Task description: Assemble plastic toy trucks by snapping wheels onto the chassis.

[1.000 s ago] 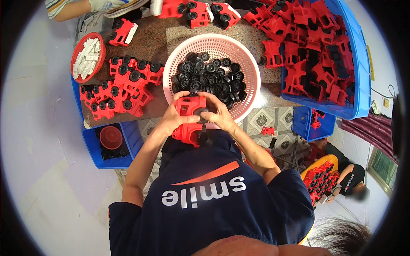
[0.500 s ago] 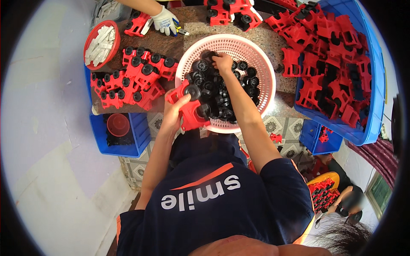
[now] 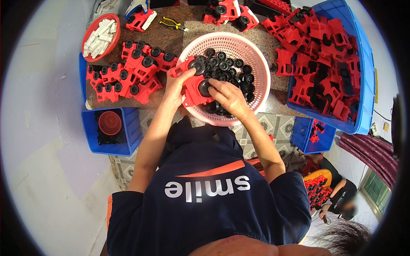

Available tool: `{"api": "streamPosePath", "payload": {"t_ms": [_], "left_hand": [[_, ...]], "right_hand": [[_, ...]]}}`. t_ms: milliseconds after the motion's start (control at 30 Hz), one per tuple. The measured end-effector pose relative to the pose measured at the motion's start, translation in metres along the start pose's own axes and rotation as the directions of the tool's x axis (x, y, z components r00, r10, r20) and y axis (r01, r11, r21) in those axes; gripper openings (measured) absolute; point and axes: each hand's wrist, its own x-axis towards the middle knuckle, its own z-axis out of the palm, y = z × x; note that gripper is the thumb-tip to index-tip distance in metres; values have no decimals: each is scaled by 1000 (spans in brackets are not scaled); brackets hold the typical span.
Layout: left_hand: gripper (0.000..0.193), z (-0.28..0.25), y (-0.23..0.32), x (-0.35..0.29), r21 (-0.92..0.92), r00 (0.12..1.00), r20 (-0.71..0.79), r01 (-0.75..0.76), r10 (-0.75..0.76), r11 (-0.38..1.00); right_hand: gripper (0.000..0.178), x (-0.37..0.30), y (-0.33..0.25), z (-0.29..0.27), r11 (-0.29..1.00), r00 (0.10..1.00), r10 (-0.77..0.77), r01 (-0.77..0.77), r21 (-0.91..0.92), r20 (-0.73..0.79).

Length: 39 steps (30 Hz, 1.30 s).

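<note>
My left hand (image 3: 175,87) grips a red toy car body (image 3: 193,94) over the near left rim of a pink perforated basket (image 3: 261,72). One black wheel sits at the car's upper end, beside my left thumb. My right hand (image 3: 230,99) is closed, its fingertips on a second black wheel (image 3: 205,88) against the car's side. Whether that wheel is fully seated I cannot tell. Many loose black wheels (image 3: 224,66) lie in the basket below. To the left, several red toy cars with wheels (image 3: 124,79) are heaped on the stone table.
A red bowl (image 3: 116,40) of white parts stands at the far left, near yellow-handled pliers (image 3: 173,24) and another person's gloved hand (image 3: 137,7). A large blue crate (image 3: 363,85) of red bodies is at right. Lower blue bins (image 3: 134,130) flank me; another person sits at lower right.
My right hand has come back from the basket's far side to the car body with a wheel. The other person's gloved hand has moved left, leaving the pliers on the table.
</note>
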Motion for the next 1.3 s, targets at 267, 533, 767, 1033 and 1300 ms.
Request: {"api": "streamPosePath", "payload": {"t_ms": [267, 533, 767, 1033, 1300], "left_hand": [[32, -9, 5, -8, -149, 999, 22, -26, 30, 988], [125, -31, 2, -83, 64, 944, 19, -331, 331, 941], [88, -120, 9, -94, 21, 869, -227, -447, 440, 894], [91, -493, 91, -42, 468, 151, -796, -460, 586, 755], [49, -573, 126, 46, 153, 847, -426, -278, 317, 948]], "right_hand": [[62, -4, -1, 20, 382, 780, 540, -562, 734, 316], [65, 38, -64, 50, 61, 679, 599, -567, 821, 424], [64, 100, -112, 106, 134, 669, 443, -707, 694, 596], [43, 24, -103, 123, 176, 494, 578, -853, 491, 650], [40, -86, -65, 57, 44, 165, 912, -949, 312, 375]]}}
